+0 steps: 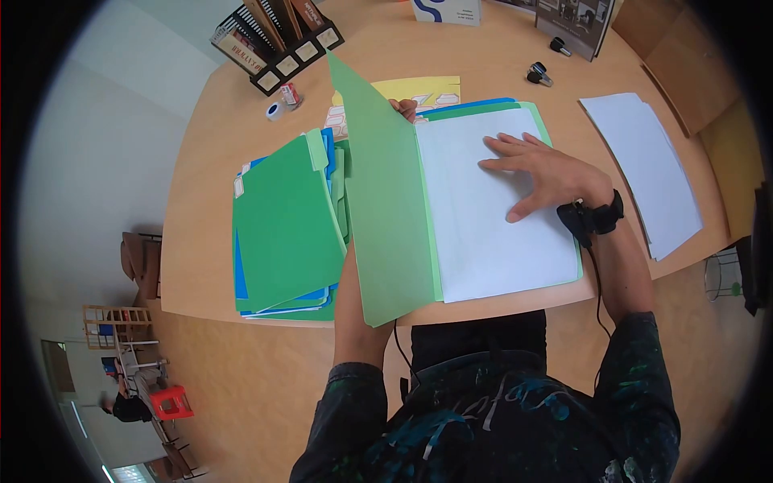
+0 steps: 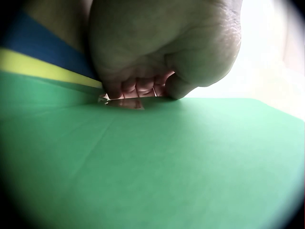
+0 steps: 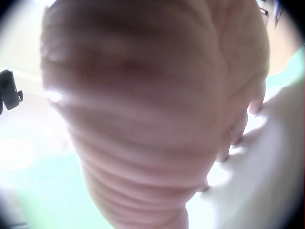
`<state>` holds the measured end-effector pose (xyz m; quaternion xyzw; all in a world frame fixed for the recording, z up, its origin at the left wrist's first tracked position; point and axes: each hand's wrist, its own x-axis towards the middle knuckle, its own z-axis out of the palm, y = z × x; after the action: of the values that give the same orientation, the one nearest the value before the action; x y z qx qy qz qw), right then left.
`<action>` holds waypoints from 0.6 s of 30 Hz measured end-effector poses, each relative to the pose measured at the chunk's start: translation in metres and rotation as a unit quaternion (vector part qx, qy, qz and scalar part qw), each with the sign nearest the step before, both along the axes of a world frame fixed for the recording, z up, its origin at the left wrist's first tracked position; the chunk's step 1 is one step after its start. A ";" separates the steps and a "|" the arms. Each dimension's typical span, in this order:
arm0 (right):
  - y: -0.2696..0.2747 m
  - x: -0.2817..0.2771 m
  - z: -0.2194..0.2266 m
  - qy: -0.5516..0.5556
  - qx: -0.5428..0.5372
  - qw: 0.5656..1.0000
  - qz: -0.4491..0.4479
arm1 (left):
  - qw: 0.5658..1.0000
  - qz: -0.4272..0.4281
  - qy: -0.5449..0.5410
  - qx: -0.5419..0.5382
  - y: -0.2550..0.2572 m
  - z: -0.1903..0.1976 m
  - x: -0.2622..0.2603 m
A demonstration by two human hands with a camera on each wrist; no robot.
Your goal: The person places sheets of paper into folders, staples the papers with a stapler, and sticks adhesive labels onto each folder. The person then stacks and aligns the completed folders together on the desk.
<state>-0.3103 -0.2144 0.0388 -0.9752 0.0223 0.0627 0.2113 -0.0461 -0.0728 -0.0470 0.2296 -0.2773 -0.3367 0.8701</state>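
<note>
A light green file folder (image 1: 390, 217) lies opened, its left cover raised and tilted. White paper sheets (image 1: 483, 233) rest inside it on the right. My right hand (image 1: 547, 173) is spread over the upper part of the sheets, fingertips touching the paper. My left hand (image 1: 405, 107) is behind the raised cover. Only some fingers show past its top edge in the head view. In the left wrist view, the fingers (image 2: 143, 88) are loosely bent, with their tips right at the edge of the green cover. The cover hides most of the left hand.
A pile of green and blue folders (image 1: 286, 233) lies on the left, yellow and label sheets (image 1: 439, 87) behind. White papers (image 1: 644, 173) lie on the right. Further back are a book rack (image 1: 294, 64), a tape roll (image 1: 274, 111), a small red-white box (image 1: 291, 97) and black clips (image 1: 539, 75).
</note>
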 end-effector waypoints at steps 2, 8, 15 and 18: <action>0.003 0.001 0.003 0.004 -0.002 1.000 -0.005 | 1.000 0.000 0.024 -0.013 -0.004 -0.002 0.000; 0.013 0.002 0.003 0.008 -0.019 0.999 -0.026 | 1.000 0.009 0.022 0.004 -0.005 -0.004 0.003; 0.025 0.004 0.001 0.022 -0.034 0.998 -0.053 | 0.999 -0.001 0.020 0.034 0.004 0.014 -0.011; 0.028 0.005 -0.003 0.016 -0.036 0.998 -0.053 | 0.999 -0.014 -0.020 0.028 0.002 0.010 -0.004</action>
<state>-0.3051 -0.1866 0.0355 -0.9785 0.0791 0.0663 0.1788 -0.0499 -0.0704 -0.0367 0.2565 -0.2888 -0.3518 0.8527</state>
